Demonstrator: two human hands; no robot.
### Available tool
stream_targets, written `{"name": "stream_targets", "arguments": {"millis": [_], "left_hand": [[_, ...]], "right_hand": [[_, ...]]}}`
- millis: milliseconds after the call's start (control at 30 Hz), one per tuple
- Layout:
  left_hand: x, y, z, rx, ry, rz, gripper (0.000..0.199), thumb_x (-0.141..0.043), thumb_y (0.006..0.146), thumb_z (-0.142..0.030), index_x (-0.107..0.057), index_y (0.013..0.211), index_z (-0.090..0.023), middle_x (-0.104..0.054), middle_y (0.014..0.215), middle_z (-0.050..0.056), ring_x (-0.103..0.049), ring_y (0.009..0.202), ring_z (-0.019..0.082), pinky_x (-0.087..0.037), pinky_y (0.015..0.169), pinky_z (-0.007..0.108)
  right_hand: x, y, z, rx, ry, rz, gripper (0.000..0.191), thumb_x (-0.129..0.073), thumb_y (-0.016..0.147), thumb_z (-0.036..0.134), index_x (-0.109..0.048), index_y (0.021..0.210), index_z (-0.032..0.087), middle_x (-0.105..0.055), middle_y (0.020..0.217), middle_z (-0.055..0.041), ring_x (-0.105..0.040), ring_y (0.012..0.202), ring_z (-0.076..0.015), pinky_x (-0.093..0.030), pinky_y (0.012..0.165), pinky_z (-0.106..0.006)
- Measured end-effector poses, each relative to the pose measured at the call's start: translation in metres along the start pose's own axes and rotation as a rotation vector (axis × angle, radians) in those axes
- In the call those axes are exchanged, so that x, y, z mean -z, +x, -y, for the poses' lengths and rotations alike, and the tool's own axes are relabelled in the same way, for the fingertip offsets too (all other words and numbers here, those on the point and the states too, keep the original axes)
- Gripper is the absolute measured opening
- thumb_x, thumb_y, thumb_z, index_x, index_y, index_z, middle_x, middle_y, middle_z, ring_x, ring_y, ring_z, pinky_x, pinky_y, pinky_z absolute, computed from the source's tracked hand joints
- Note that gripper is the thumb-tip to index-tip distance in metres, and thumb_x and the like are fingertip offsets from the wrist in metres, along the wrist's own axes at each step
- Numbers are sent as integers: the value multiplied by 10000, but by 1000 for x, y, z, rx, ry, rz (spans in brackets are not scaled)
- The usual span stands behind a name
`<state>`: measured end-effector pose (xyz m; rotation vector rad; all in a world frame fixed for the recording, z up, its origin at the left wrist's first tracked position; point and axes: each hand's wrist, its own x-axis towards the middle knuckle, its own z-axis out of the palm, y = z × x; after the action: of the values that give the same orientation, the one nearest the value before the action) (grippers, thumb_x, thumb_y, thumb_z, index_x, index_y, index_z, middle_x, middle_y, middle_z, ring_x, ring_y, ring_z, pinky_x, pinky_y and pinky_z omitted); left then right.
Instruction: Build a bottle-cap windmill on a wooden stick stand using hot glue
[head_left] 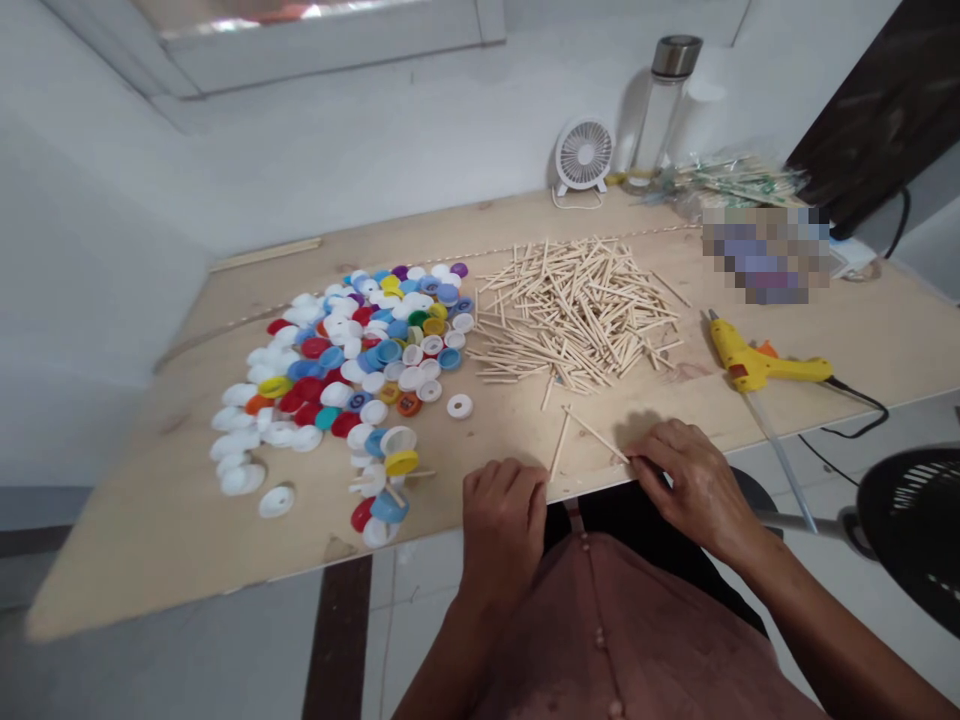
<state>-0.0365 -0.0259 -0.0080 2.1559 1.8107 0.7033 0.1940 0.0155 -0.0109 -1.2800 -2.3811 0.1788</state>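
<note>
My right hand point(686, 480) is at the table's front edge, its fingertips closed on the near end of a short wooden stick point(598, 434). A second wooden stick point(559, 446) lies beside it, and their far ends meet in a point. Just left of that second stick, my left hand point(504, 510) rests on the table edge with its fingers curled together; its palm side is hidden. Beyond both hands spreads a large pile of wooden sticks point(577, 310). A heap of coloured bottle caps point(337, 360) lies on the left, some stacked with sticks among them near my left hand.
A yellow glue gun point(765, 365) with a glue stick in it lies at right, its cord hanging over the edge. Along the wall stand a small white fan point(585, 155), a glass bottle point(664, 115) and bagged sticks point(739, 185). A black round object point(915, 530) is at lower right.
</note>
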Motion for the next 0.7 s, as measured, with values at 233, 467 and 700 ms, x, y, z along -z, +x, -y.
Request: {"name": "stream_targets", "arguments": {"millis": [233, 467, 700], "left_hand": [[7, 2, 8, 72, -84, -143, 198, -438, 858, -109, -619, 849, -189, -651, 734, 25, -584, 723, 182, -427, 708, 337], [9, -2, 33, 170, -70, -252, 174, -473, 849, -151, -625, 925, -191, -661, 838, 50, -606, 826, 207, -463, 771, 374], [9, -3, 51, 216, -10, -326, 242, -489, 850, -172, -617, 1054, -193, -672, 984, 81, -596, 944, 238, -465, 858, 415]], "right_hand": [[-2, -2, -8, -32, 33, -80, 140, -492, 907, 207, -628, 879, 195, -642, 787, -47, -581, 752, -196, -427, 719, -340], [-6, -4, -16, 4, 12, -154, 115, -504, 903, 208, -618, 897, 193, -658, 845, -69, -602, 796, -216, -448, 728, -349], [-9, -5, -23, 22, 11, -132, 139, -499, 908, 244, -628, 923, 196, -667, 830, -51, -628, 786, -212, -454, 730, -350]]}}
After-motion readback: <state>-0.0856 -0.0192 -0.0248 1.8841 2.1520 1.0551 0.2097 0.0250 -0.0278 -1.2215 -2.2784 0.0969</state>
